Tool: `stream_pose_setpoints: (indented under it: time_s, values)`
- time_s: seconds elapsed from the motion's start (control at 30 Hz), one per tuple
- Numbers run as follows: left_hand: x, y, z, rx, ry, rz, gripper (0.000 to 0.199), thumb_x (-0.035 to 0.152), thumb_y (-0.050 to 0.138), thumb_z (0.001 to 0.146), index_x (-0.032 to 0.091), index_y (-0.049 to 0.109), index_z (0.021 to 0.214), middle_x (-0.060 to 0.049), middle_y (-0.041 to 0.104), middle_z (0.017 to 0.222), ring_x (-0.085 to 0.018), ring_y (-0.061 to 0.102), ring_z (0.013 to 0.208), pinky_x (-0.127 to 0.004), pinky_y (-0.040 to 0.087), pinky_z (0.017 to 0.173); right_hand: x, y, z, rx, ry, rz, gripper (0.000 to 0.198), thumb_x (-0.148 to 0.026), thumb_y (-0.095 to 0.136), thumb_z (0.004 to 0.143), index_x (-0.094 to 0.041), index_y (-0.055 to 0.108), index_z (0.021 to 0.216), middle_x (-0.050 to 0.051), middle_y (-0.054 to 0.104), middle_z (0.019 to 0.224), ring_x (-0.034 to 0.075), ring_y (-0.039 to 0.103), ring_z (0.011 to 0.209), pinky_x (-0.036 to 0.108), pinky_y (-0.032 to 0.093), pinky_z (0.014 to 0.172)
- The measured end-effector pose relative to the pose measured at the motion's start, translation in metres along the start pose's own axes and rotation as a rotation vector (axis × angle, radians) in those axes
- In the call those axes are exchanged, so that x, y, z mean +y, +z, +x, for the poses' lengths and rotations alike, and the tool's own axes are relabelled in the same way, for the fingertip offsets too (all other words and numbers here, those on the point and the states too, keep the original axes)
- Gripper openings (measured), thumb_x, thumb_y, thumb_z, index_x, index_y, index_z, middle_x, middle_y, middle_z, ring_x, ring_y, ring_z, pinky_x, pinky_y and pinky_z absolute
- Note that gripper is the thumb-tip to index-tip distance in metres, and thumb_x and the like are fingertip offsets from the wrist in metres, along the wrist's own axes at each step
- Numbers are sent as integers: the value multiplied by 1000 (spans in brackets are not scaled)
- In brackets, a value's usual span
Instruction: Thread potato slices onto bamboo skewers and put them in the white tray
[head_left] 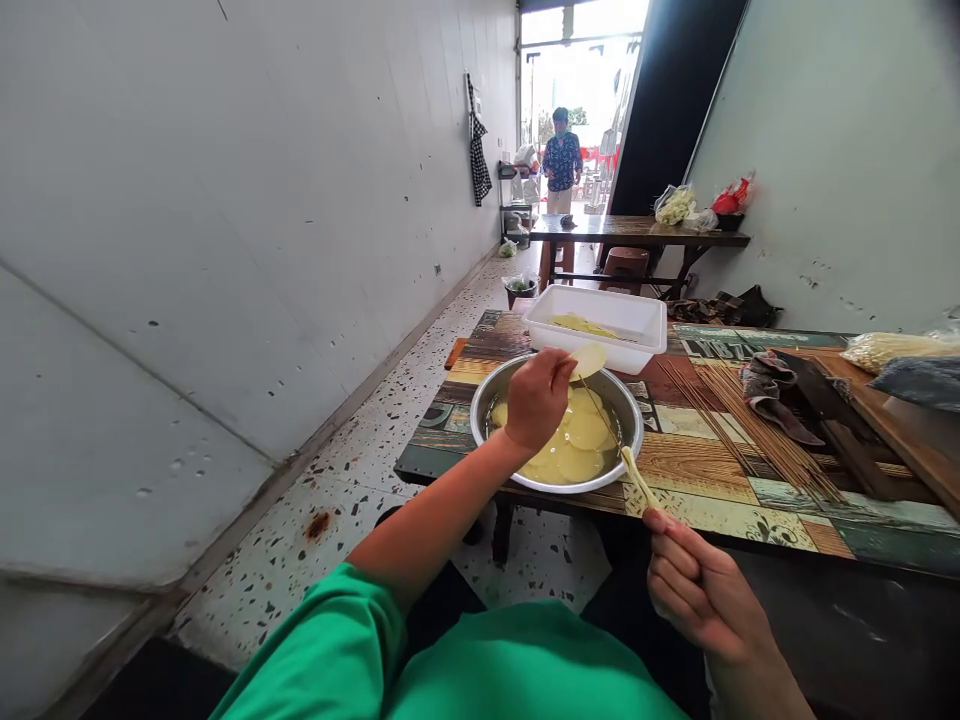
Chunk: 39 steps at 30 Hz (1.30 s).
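Several small dark nicks in the pale wall at far left, speckled floor along its foot, checkered cloth hanging farther back. Next, on the patterned worktop, a round metal basin with many thin, pale yellow round slices overlapping inside. Above the basin, left hand in a narrow pinch, thumb and fingertips closed on the edge of a single slice, lifted clear of the others. Well beyond, one person in a dark blue patterned top, standing near the bright doorway. Just behind the basin, a white tub with yellow pieces inside. Between the hands, a thin stick slanting down rightward from the lifted slice; impossible to tell whether piercing it. Low on the stick, at the basin's near right rim, a folded pale piece. At its lower end, right hand, fingers curled, gripping tightly. Farther right, loose thin sticks, a crumpled cloth just beside, then a wooden board.
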<state>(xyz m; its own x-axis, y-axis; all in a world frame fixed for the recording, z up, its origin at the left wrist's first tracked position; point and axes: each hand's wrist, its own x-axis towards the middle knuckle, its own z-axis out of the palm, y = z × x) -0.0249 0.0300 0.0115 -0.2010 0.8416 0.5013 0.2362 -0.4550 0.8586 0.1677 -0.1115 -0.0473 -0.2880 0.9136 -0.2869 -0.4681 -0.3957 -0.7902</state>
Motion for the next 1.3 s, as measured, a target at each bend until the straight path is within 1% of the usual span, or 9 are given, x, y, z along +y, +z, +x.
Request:
stream_pose_setpoints:
  time_s: [0.13,0.27,0.33,0.4,0.6,0.7,0.93,1.17,1.3]
  values:
    - [-4,1,10,25,-200,-223,13,26,70,74,19,61,79,1,61,72,-13,55,69,-24,45,73,6,-4,1,59,-120,-167,30,-49,63,83,-19,61,78,-13,17,45,4,11,32,19,17,32]
    - [5,-3,16,-40,-446,-489,17,20,72,71,15,57,75,2,59,69,-10,55,63,-28,50,70,9,-13,0,298,-521,-725,26,-47,64,82,-21,70,83,-2,45,50,16,48,48,27,38,46]
    - [11,-6,18,-81,-561,-573,18,17,73,71,14,55,74,2,59,67,-10,57,63,-31,52,71,6,-20,0,336,-615,-845,23,-44,66,81,-23,72,85,3,56,60,20,56,60,30,44,55]
    - [15,-10,20,-135,-657,-632,20,15,74,71,13,55,74,1,60,68,-10,58,63,-33,54,72,3,-28,3,279,-547,-767,23,-44,65,83,-22,71,85,0,51,56,17,50,51,29,39,49]
    - [12,-16,25,-274,-771,-695,21,15,77,70,13,57,77,-2,63,73,-11,60,64,-27,51,64,-1,-44,15,-61,-142,-152,29,-47,63,83,-20,61,73,-14,13,44,4,8,31,19,13,32]
    - [8,-19,26,-345,-846,-706,19,14,76,70,13,60,79,-4,65,76,-12,61,67,-26,50,63,4,-49,21,-81,-116,-124,28,-45,65,82,-19,60,74,-14,14,45,3,8,32,18,13,32]
    - [1,-21,28,-380,-953,-729,13,10,71,73,13,64,84,-6,67,79,-14,62,70,-27,51,65,4,-53,25,29,-259,-312,30,-44,69,82,-16,60,75,-11,21,48,5,18,41,19,14,40]
    - [2,-25,31,-388,-946,-779,14,9,70,72,14,64,84,-5,66,79,-11,59,66,-26,49,64,2,-41,24,-129,25,5,28,-44,69,80,-20,57,74,-15,14,45,2,4,31,16,11,27]
    - [6,-30,33,-450,-940,-788,13,8,68,74,12,64,86,-7,67,79,-12,60,67,-26,50,62,5,-37,27,-127,17,-15,27,-43,69,81,-18,60,75,-14,17,45,2,8,32,15,13,30]
